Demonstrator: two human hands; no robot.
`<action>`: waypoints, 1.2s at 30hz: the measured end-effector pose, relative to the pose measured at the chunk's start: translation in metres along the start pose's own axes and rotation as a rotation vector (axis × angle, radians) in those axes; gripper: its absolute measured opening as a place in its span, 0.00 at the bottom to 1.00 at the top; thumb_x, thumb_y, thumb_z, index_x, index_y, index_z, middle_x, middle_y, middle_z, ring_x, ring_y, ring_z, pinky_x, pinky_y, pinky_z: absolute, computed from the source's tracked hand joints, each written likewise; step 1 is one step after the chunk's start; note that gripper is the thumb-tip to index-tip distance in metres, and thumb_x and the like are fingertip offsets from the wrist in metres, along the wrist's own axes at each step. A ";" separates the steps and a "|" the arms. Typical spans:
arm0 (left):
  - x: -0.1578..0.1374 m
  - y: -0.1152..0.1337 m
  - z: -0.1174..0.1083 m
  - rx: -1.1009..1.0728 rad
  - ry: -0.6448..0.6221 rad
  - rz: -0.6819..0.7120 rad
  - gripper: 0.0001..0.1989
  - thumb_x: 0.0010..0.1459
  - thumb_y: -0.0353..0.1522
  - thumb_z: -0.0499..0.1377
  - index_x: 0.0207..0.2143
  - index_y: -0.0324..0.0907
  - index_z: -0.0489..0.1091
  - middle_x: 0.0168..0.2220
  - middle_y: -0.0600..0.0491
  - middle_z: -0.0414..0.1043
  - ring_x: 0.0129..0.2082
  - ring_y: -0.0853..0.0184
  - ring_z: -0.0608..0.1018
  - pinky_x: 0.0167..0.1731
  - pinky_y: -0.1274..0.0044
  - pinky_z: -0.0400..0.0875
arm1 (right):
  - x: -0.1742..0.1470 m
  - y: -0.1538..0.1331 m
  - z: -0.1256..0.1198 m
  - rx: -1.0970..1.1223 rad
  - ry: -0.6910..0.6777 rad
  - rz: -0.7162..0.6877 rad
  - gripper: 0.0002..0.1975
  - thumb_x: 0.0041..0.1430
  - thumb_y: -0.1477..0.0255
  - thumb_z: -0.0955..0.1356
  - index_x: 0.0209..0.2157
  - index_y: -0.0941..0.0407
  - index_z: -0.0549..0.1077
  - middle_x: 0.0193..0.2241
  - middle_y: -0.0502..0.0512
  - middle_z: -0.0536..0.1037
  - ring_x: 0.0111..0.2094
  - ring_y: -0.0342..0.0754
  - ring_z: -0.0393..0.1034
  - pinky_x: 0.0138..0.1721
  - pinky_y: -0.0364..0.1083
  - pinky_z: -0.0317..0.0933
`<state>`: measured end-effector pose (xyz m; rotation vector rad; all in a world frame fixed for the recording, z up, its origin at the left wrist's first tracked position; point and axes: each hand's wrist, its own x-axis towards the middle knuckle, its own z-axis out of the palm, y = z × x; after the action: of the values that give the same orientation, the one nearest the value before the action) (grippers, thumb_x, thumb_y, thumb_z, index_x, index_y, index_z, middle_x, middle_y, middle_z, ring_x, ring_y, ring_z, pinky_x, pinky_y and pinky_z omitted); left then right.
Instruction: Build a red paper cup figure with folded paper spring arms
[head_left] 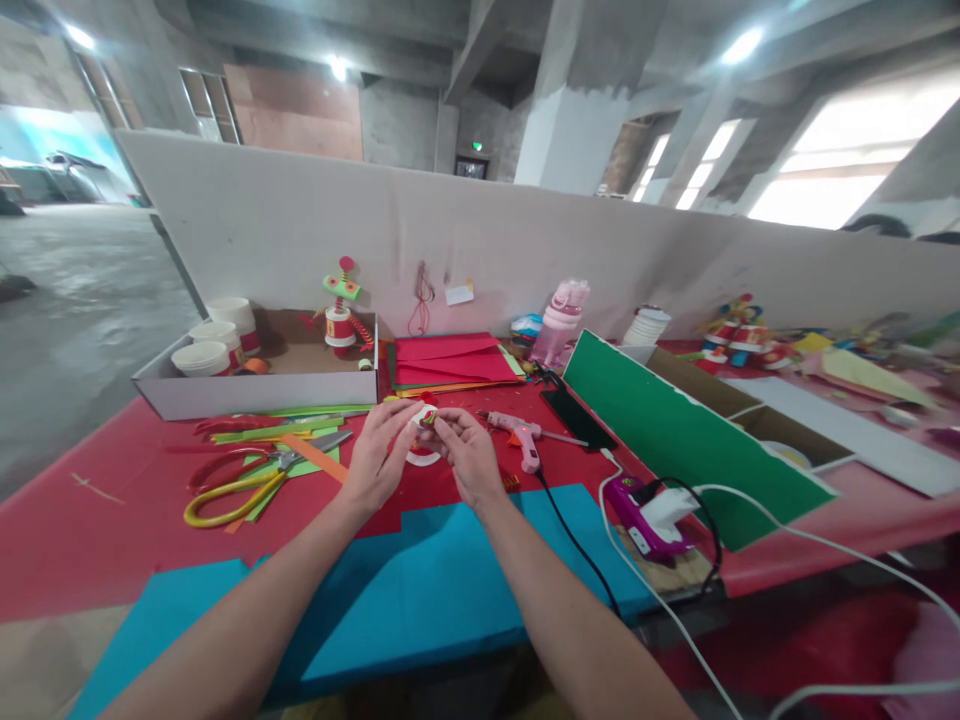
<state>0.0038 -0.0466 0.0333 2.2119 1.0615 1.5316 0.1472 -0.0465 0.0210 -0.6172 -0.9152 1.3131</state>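
Over the middle of the red-covered table, my left hand and my right hand meet with fingertips pinched on a small white craft piece. It bears red and dark green details, and its exact kind is too small to make out. Just below it, partly hidden by my fingers, a white ring-shaped piece lies on red paper. To the right of my right hand rests a pink glue gun with a glue stick in its back. Scissors with red and yellow handles lie left of my left hand, among coloured paper strips.
A shallow box at back left holds white paper cups and a paper robot figure. Stacked coloured paper lies behind my hands. On the right are a phone, a green-sided box, a purple power strip and loose cables.
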 end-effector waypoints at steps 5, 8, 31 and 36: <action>-0.002 0.000 -0.001 0.063 -0.041 0.057 0.19 0.67 0.35 0.46 0.55 0.45 0.69 0.51 0.47 0.69 0.52 0.62 0.69 0.54 0.67 0.62 | -0.001 0.000 0.000 -0.007 0.015 -0.009 0.14 0.47 0.66 0.75 0.34 0.56 0.73 0.28 0.50 0.79 0.27 0.42 0.74 0.39 0.46 0.72; -0.002 0.000 -0.001 0.075 -0.078 0.094 0.19 0.67 0.34 0.45 0.55 0.46 0.68 0.52 0.47 0.69 0.52 0.62 0.68 0.54 0.66 0.62 | -0.001 0.001 0.000 -0.017 0.008 -0.018 0.14 0.47 0.66 0.75 0.34 0.56 0.74 0.27 0.49 0.79 0.28 0.42 0.74 0.38 0.45 0.71; 0.006 0.002 -0.005 -0.699 0.091 -0.557 0.11 0.49 0.38 0.67 0.28 0.38 0.75 0.26 0.49 0.77 0.28 0.66 0.77 0.34 0.74 0.71 | -0.003 -0.006 0.002 0.034 -0.046 0.051 0.15 0.46 0.66 0.76 0.34 0.57 0.75 0.29 0.51 0.80 0.24 0.40 0.73 0.33 0.42 0.71; 0.008 0.002 -0.005 -0.977 0.043 -0.571 0.13 0.52 0.39 0.65 0.26 0.38 0.70 0.24 0.53 0.71 0.27 0.70 0.73 0.32 0.78 0.68 | -0.003 -0.005 0.002 0.040 -0.036 0.056 0.15 0.45 0.66 0.76 0.34 0.57 0.75 0.28 0.50 0.80 0.23 0.40 0.73 0.32 0.42 0.71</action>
<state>0.0019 -0.0436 0.0427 1.1020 0.6329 1.3818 0.1485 -0.0505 0.0258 -0.5935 -0.9048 1.3929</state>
